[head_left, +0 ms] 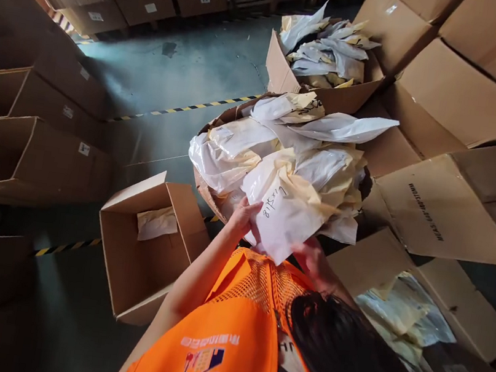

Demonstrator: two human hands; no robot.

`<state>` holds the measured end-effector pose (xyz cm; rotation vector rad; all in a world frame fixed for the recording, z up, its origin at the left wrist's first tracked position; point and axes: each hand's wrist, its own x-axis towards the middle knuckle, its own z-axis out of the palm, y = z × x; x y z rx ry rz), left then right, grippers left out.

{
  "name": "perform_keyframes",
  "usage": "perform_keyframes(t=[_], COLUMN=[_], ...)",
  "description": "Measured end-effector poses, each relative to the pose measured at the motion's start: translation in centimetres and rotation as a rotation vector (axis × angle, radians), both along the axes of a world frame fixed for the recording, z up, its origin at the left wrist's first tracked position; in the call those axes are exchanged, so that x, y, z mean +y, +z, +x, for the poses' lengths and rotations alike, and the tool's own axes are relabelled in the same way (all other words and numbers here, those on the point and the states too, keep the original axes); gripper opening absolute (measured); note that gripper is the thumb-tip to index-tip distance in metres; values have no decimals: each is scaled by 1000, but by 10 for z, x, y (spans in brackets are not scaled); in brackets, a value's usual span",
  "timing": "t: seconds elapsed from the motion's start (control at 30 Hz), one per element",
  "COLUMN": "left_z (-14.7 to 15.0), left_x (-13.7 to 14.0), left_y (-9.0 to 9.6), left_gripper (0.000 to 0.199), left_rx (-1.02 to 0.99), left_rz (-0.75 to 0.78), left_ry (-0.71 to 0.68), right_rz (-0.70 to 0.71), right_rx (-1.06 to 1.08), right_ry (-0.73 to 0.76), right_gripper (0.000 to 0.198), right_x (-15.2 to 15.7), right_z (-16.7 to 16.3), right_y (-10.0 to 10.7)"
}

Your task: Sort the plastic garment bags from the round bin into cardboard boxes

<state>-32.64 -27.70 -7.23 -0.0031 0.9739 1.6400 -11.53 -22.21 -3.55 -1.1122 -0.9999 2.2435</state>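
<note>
A white plastic bag (279,212) with black handwriting and some yellowish layers is tilted in front of my body. My left hand (243,217) is closed on its left edge, thumb on top. At its lower right edge is my right hand (312,261), slightly blurred, gripping the bag with its fingertips partly hidden. Directly beyond lies a heap of similar white and yellowish bags (246,136), overfilling a large rounded cardboard box (205,189). The held bag overlaps the near side of this heap.
To my left stands an open carton (114,253) with one packet (157,223) inside. Another full box of bags (328,52) is farther ahead. At right, an open carton holds packets (406,312). Cartons are stacked along both sides; black-yellow tape (185,107) marks the floor.
</note>
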Motion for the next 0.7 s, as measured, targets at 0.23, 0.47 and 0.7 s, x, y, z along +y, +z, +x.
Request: perform_keyframes(t=[0.23, 0.47, 0.7], left_z=[-36, -55, -77], left_x=[-2, 29, 12], left_y=[76, 134, 141], left_gripper=[76, 81, 63], left_rx=[496, 861, 948], left_rz=[187, 247, 185], left_ry=[-409, -748, -698], right_rz=[-79, -89, 187], right_rx=[230, 150, 203], right_ry=[147, -151, -407], right_gripper=[93, 45, 43], right_x=[48, 45, 8], right_z=[73, 3, 2], right_y=[20, 20, 43])
